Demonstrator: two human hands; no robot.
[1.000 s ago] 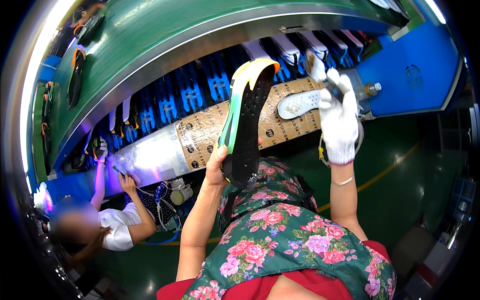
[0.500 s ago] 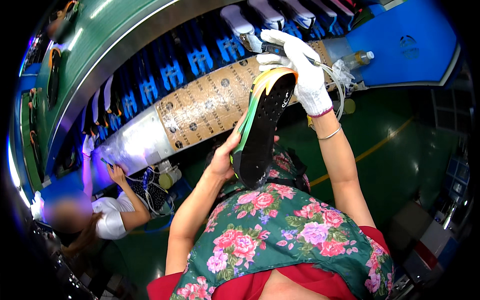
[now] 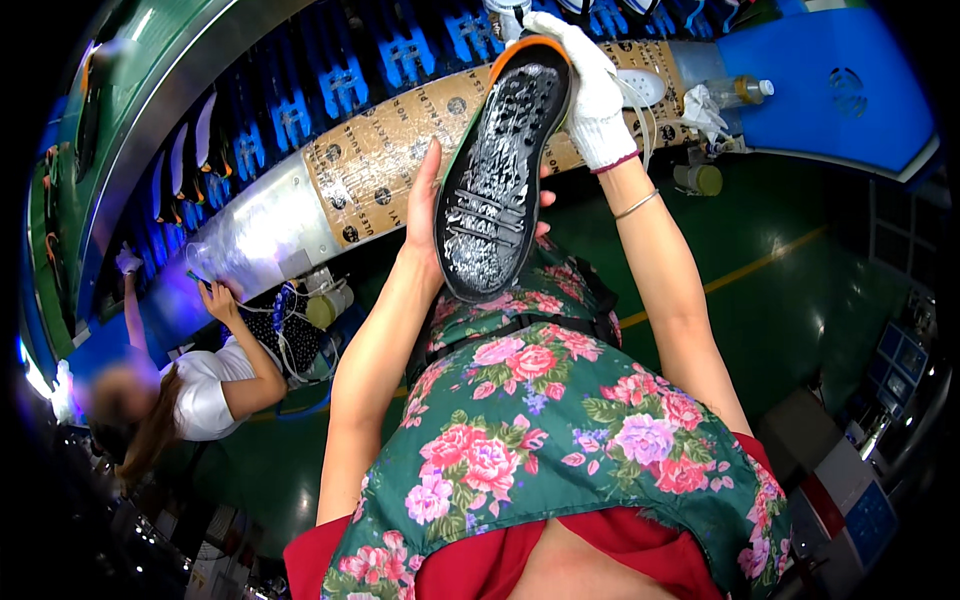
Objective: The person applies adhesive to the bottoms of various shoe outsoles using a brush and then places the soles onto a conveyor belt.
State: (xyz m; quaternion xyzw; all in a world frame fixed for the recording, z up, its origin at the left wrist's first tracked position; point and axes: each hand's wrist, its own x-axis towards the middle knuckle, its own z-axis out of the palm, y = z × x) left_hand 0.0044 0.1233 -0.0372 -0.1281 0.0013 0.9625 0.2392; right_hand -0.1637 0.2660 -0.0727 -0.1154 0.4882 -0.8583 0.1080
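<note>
A black shoe sole with an orange toe rim stands tilted before me, its face streaked with whitish, wet-looking glue. My left hand, bare, grips its edges from beneath, thumb on one side and fingertips on the other. My right hand, in a white glove, is closed behind the toe end on a tube-fed brush. The sole and the glove mostly hide that brush. A thin pale tube trails from the glove. Beyond the toe end sits the end of a light-coloured shoe.
Brown printed paper covers part of the metal bench. Blue racks line the far side. A plastic bottle and crumpled tissue lie at right, near a white holed piece. A co-worker works at left.
The sole has tilted and moved slightly up and left, now showing its glue-streaked face. My right hand has shifted up and left. The white holed piece has come into sight.
</note>
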